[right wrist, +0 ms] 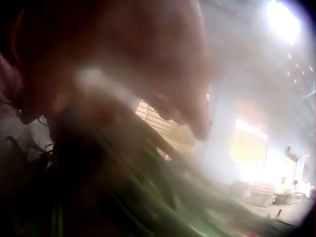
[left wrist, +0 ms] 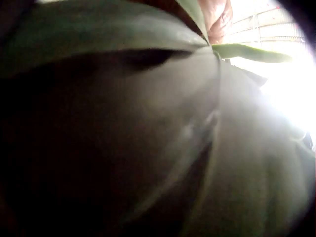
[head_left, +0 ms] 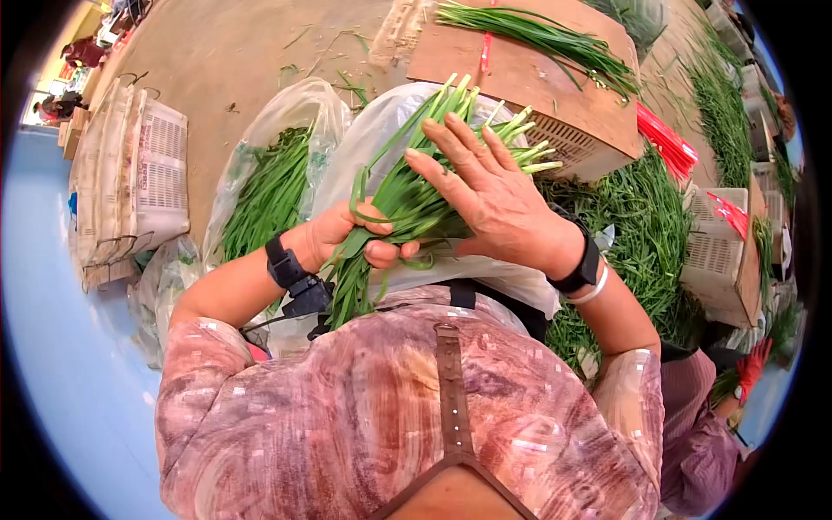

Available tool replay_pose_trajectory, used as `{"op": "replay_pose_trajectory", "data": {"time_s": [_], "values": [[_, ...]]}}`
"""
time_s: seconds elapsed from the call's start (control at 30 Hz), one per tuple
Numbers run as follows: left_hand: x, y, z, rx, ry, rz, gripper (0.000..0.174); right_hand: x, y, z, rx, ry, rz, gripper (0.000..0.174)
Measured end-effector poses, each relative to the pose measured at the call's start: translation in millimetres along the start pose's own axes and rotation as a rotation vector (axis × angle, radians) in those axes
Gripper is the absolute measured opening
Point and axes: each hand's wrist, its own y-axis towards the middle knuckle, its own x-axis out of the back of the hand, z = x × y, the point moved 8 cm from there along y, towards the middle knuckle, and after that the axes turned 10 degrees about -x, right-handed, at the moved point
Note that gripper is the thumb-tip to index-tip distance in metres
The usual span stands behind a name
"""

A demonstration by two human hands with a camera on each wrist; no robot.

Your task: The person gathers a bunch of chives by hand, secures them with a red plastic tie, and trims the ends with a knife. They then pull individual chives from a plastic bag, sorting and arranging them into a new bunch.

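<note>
A bunch of garlic chives (head_left: 406, 201) slants across the front of my body, its pale stem ends pointing up and to the right. My left hand (head_left: 340, 229) grips it lower down, fingers curled round the leaves, whose tips hang below the fist. Over the stem end, my right hand (head_left: 503, 204) lies with fingers straight and spread, overlapping the stalks. Broad dark leaves (left wrist: 247, 153) fill most of the left wrist view. In the right wrist view, blurred fingers (right wrist: 195, 113) extend above the chives (right wrist: 163, 192).
Behind the bunch, a board-topped crate (head_left: 542, 82) carries another chive bundle (head_left: 542, 39). Plastic bags with chives (head_left: 269, 186) stand at front left, beyond them stacked white crates (head_left: 156, 169). Loose chives (head_left: 624, 260) heap at right, near red strips (head_left: 666, 143). A red-gloved hand (head_left: 752, 368) shows at far right.
</note>
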Motion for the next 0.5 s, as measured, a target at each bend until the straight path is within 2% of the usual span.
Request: {"op": "replay_pose_trajectory", "data": {"time_s": [0.07, 0.17, 0.2, 0.23, 0.3, 0.4, 0.5], "values": [[-1, -3, -3, -0.011, 0.028, -0.009, 0.053, 1, 11, 0, 0.035, 0.077, 0.006, 0.116], [-4, -5, -5, -0.036, 0.042, -0.013, 0.054, 33, 3, -33, 0.041, 0.434, -0.227, 0.086], [-4, -6, -4, -0.044, 0.042, -0.012, 0.054, 40, -5, -46, -0.055, 0.366, -0.351, 0.063], [-4, -6, -3, -0.052, 0.030, -0.008, 0.054, 43, -9, -53, -0.084, 0.360, -0.366, 0.046], [-3, -5, 0, -0.064, 0.006, 0.005, 0.055, 35, -15, -54, -0.044, 0.315, -0.305, 0.034], [-7, -2, 2, -0.048, -0.015, -0.006, 0.058, 24, -14, -23, 0.111, 0.175, -0.290, 0.027], [-12, 0, -2, -0.066, 0.023, 0.075, 0.060, 19, -9, -28, 0.102, 0.218, -0.296, 0.021]]}}
